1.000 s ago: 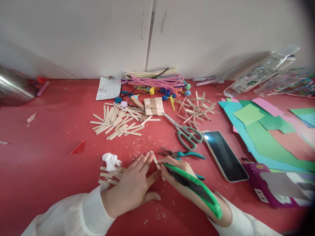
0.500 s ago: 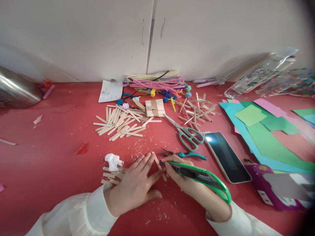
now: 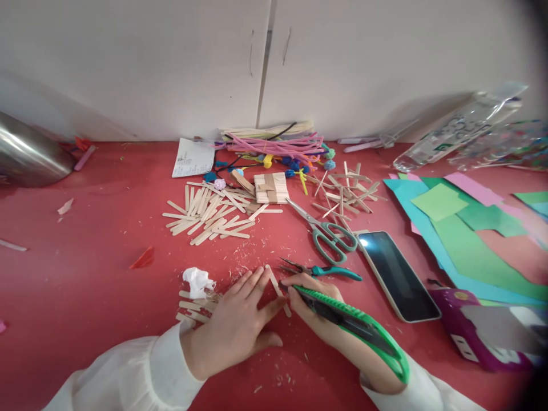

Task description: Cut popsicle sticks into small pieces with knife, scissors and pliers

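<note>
Faintly written note (image 3: pixel 192 158), seemingly illegible, held cutter (image 3: pixel 363 325)

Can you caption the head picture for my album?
Left hand touches a wooden stick on a red table while the right hand holds a green cutter.

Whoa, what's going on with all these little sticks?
A person's left hand lies flat on the red table, touching a thin wooden stick. The right hand grips a green cutter, its front end close to that stick. Wood shavings are scattered about, and more sticks lie in a loose pile farther back.
</note>
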{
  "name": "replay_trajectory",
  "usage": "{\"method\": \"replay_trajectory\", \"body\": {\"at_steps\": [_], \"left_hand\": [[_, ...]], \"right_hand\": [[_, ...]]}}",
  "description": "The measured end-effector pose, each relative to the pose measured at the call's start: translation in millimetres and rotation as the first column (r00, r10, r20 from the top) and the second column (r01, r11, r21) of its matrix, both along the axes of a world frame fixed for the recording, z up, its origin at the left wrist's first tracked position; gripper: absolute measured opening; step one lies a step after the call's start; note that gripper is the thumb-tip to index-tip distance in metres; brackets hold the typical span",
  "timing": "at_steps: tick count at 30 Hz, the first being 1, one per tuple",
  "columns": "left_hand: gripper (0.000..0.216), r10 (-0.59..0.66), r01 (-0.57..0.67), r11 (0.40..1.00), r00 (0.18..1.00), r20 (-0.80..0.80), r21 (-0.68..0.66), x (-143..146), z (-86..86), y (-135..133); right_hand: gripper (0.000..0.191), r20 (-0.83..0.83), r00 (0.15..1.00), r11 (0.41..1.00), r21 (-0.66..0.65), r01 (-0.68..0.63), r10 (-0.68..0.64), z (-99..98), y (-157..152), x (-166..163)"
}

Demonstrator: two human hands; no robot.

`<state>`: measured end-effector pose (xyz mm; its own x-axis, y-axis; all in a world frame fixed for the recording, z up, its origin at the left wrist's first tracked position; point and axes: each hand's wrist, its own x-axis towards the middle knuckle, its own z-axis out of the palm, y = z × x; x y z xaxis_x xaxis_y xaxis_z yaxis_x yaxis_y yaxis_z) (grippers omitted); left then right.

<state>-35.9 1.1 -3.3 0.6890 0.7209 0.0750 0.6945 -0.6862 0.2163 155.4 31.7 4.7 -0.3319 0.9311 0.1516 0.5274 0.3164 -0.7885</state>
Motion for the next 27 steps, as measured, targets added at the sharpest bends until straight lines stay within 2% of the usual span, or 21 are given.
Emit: {"method": "replay_trajectory", "body": {"at_steps": [16, 22, 27], "left_hand": [[0.062, -0.002, 0.002, 1.0, 1.0, 0.002, -0.004, -0.6, -2.3, 0.8], [0.063, -0.01, 0.01, 1.0, 1.0, 0.009, 0.017, 0.0, -1.8, -0.1], [0.063, -0.01, 0.01, 1.0, 1.0, 0.009, 0.01, 1.0, 1.2, 0.4]], "right_hand": [[0.017, -0.015, 0.999, 0.999, -0.012, -0.043, 0.042, -5.0, 0.1, 1.1], [0.02, -0.022, 1.0, 1.0, -0.015, -0.013, 0.013, 3.4, -8.1, -0.2], [0.016, -0.012, 0.998, 0.996, -0.051, -0.068, 0.067, 9.2, -2.6, -2.3]]}}
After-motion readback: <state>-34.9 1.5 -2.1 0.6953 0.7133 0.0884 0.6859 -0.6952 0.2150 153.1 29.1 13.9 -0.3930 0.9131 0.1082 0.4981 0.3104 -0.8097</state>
